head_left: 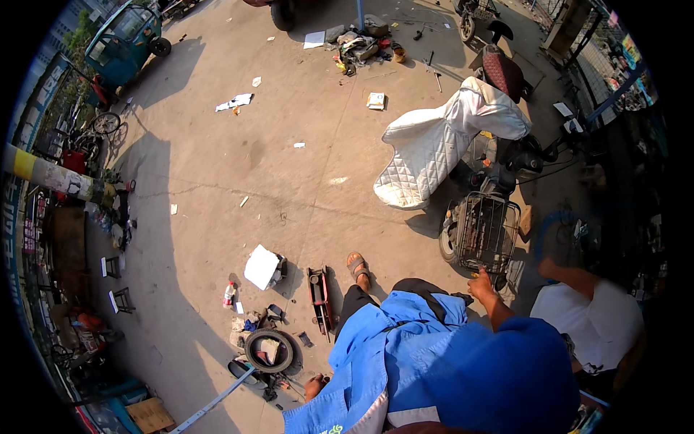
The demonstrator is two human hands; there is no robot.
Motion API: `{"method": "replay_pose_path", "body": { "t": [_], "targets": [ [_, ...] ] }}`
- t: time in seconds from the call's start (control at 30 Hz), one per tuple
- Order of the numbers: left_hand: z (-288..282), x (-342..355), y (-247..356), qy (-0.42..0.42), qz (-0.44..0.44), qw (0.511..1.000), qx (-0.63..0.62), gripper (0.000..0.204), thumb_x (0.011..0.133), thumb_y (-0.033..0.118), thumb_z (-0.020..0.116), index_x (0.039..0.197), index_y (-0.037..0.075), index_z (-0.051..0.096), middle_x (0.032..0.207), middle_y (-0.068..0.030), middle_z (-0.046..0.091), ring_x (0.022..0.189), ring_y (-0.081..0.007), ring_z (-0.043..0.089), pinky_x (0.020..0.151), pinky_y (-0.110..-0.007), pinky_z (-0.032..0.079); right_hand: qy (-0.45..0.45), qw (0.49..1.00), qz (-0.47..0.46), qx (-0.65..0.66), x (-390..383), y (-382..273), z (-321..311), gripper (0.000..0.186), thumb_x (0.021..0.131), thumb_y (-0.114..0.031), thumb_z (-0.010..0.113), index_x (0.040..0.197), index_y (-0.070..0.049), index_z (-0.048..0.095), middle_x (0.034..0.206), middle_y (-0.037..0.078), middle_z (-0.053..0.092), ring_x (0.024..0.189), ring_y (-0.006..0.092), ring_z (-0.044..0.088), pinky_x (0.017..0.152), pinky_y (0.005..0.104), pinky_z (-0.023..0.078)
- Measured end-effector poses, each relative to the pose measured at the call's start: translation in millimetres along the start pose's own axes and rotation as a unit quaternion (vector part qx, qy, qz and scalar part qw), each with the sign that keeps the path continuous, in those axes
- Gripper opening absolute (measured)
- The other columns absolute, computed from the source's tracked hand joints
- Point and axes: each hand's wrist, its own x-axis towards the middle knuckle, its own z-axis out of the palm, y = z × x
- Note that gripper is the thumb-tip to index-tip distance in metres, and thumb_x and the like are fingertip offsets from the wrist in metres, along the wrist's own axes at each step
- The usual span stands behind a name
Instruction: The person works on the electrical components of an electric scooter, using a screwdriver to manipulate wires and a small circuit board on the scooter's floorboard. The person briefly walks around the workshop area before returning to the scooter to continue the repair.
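The wire basket (474, 235) sits on the front of the scooter (499, 177), just beyond your right hand (481, 286), whose curled fingertips come up close to its near edge; you cannot tell from here whether they touch it or are clamped on something small. Your left hand (315, 388) hangs low at your other side, fingers bent, and its grip cannot be told either. Past the basket, a white quilted cover (426, 148) drapes over the scooter, while a person in a white shirt (589, 325) is close by on your right. In front of you, your sandalled foot (358, 269) is near a long red metal tool (319, 298). Farther left stand a white-topped stool (262, 267) and a red-labelled bottle (229, 294), with a tyre (251, 353) lying flat nearer you. Well off at upper left is a teal three-wheeler (119, 49).
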Motion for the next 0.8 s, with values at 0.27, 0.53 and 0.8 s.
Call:
{"method": "replay_pose_path", "body": {
  "t": [0.27,0.53,0.8],
  "targets": [
    [-26.9,106.1,167.7,-0.075,0.119,0.983,-0.115,0.027,0.096,0.017,0.062,0.105,-0.008,0.059,0.083,-0.0123,0.065,0.067,-0.0215,0.065,0.065,-0.036,0.057,0.03,0.992,0.097,0.071,-6.3,-67.2,33.2,0.088,0.09,0.008,0.053,0.159,-0.018,0.005,0.098,0.022,0.065,0.055,0.021,0.057,0.044,0.0359,0.042],
    [-52.8,151.5,216.4,-0.064,0.139,0.979,-0.138,0.03,0.095,0.015,0.063,0.107,-0.012,0.059,0.084,-0.0153,0.066,0.066,-0.0226,0.065,0.063,-0.035,0.057,0.063,0.981,0.154,0.099,-15.8,-82.6,43.6,0.085,0.09,0.012,0.048,0.159,-0.016,0.007,0.084,0.017,0.057,0.048,0.0202,0.048,0.041,0.0381,0.037],
    [-40.5,110.8,161.8,-0.008,-0.036,0.998,-0.059,0.023,0.094,0.013,0.062,0.099,-0.01,0.058,0.077,-0.0163,0.064,0.064,-0.03,0.067,0.058,-0.042,0.057,0.107,0.976,0.181,0.062,8.4,-81.9,41.9,0.079,0.092,0.01,0.048,0.158,-0.011,0.009,0.059,0.005,0.031,0.044,0.0156,0.023,0.042,0.0413,0.02]
  ]
}}
